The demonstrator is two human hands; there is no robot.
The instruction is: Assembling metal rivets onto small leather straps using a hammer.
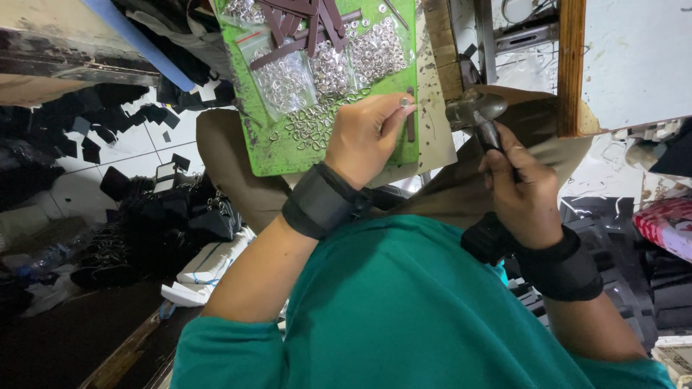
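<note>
My left hand (366, 137) rests over the lower edge of a green board (263, 155) and pinches a small silver ring (405, 102) between thumb and fingertips. A thin dark brown strap (411, 124) lies on the board just right of those fingers. My right hand (525, 189) is shut on the handle of a metal hammer (476, 109), whose head hangs a little right of the ring. Both wrists wear black bands. Loose silver rings (310, 124) lie on the board beside my left hand.
Clear bags of silver rings (285, 79) and several brown straps (299, 29) fill the board's upper part. A wooden post (571, 65) stands at the right. Black cut pieces (108, 130) and dark bags (169, 216) litter the tiled floor at left.
</note>
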